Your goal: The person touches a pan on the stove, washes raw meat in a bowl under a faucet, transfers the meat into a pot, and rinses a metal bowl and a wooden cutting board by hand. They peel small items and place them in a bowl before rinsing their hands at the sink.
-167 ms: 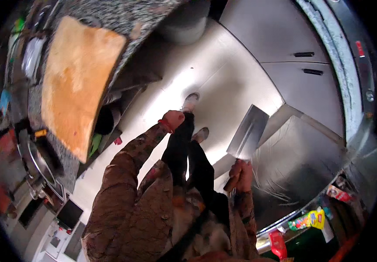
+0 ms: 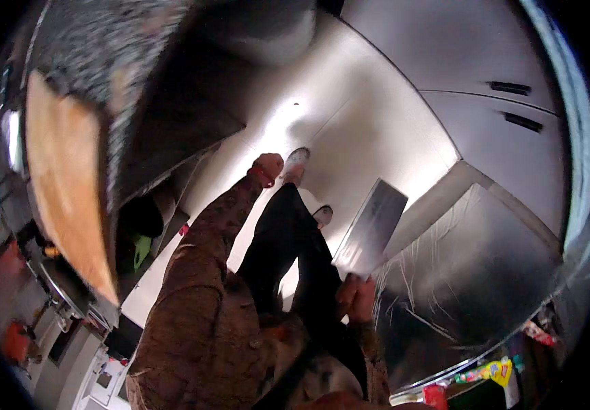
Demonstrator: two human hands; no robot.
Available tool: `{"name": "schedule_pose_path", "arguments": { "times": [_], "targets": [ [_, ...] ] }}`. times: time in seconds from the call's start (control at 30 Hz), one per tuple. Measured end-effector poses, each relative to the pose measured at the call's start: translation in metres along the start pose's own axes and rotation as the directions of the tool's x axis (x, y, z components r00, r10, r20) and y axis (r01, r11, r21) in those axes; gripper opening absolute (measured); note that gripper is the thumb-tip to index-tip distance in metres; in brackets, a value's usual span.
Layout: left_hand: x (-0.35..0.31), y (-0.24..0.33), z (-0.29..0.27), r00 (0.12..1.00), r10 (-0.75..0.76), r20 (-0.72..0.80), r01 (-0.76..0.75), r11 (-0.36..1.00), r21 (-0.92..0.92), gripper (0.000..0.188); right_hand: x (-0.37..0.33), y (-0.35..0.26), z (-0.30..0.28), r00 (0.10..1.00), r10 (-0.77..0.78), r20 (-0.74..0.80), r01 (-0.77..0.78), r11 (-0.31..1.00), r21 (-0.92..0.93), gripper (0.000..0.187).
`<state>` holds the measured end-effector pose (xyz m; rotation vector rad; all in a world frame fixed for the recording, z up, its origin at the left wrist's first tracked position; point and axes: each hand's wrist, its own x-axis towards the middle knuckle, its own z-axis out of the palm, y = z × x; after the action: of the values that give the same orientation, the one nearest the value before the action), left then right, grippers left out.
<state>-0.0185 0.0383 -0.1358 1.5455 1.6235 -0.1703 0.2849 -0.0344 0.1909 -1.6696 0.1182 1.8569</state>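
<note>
My right hand (image 2: 356,297) grips the handle of a cleaver (image 2: 370,229), its wide metal blade pointing away from me over the floor. The fingers cover most of the handle. My left hand (image 2: 266,167) hangs out in front above the floor, curled into a fist, with a red band at the wrist. Nothing shows in that fist. A wooden cutting board (image 2: 69,178) lies on the speckled stone counter (image 2: 103,41) at the left, well apart from both hands.
Grey cabinets (image 2: 473,61) with black handles line the far right. A shiny steel-like panel (image 2: 473,273) stands right of the cleaver. Bright packages (image 2: 500,372) sit at the lower right. My shoes (image 2: 296,164) are on the pale floor (image 2: 343,123).
The view has turned, and the cutting board now sits farther left and looks narrower. My right hand with the cleaver has come a little left and lower. My left hand stays curled.
</note>
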Motion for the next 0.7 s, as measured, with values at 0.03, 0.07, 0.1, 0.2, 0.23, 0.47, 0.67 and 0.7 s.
{"name": "schedule_pose_path", "arguments": {
  "times": [0.03, 0.07, 0.1, 0.2, 0.23, 0.47, 0.67, 0.7],
  "targets": [
    [0.028, -0.022, 0.016, 0.999, 0.013, 0.035, -0.018, 0.991, 0.132, 0.020, 0.005, 0.013, -0.007, 0.998, 0.032, -0.048, -0.034, 0.999, -0.040, 0.006],
    [0.052, -0.066, 0.051, 0.962, 0.206, -0.177, -0.238, 0.953, -0.187, 0.016, 0.015, 0.025, -0.016, 0.994, 0.079, -0.076, -0.085, 0.993, -0.083, 0.006],
    [0.075, -0.114, 0.086, 0.849, 0.310, -0.428, -0.488, 0.771, -0.410, 0.015, 0.020, 0.034, -0.030, 0.996, 0.077, -0.034, -0.084, 0.951, -0.296, 0.004],
    [0.127, -0.123, 0.114, 0.920, 0.095, -0.380, -0.100, 0.995, 0.005, 0.009, 0.030, 0.058, -0.064, 1.000, 0.008, -0.008, -0.011, 0.639, -0.769, 0.006],
    [0.140, -0.112, 0.110, 0.892, 0.078, -0.445, -0.115, 0.992, -0.057, 0.007, 0.032, 0.058, -0.068, 0.997, 0.067, -0.024, -0.064, 0.694, -0.717, 0.008],
    [0.236, -0.110, 0.098, 0.925, -0.211, -0.316, 0.214, 0.977, -0.027, 0.025, 0.032, 0.041, -0.074, 0.899, 0.433, -0.056, -0.406, 0.875, 0.263, 0.021],
    [0.285, -0.129, 0.110, 0.869, -0.114, -0.482, 0.207, 0.967, 0.145, 0.020, 0.030, 0.055, -0.116, 0.926, 0.337, 0.171, -0.369, 0.708, 0.603, 0.033],
    [0.284, -0.123, 0.115, 0.865, -0.090, -0.494, 0.182, 0.973, 0.140, 0.019, 0.025, 0.060, -0.131, 0.925, 0.338, 0.175, -0.373, 0.710, 0.598, 0.034]
  ]
}}
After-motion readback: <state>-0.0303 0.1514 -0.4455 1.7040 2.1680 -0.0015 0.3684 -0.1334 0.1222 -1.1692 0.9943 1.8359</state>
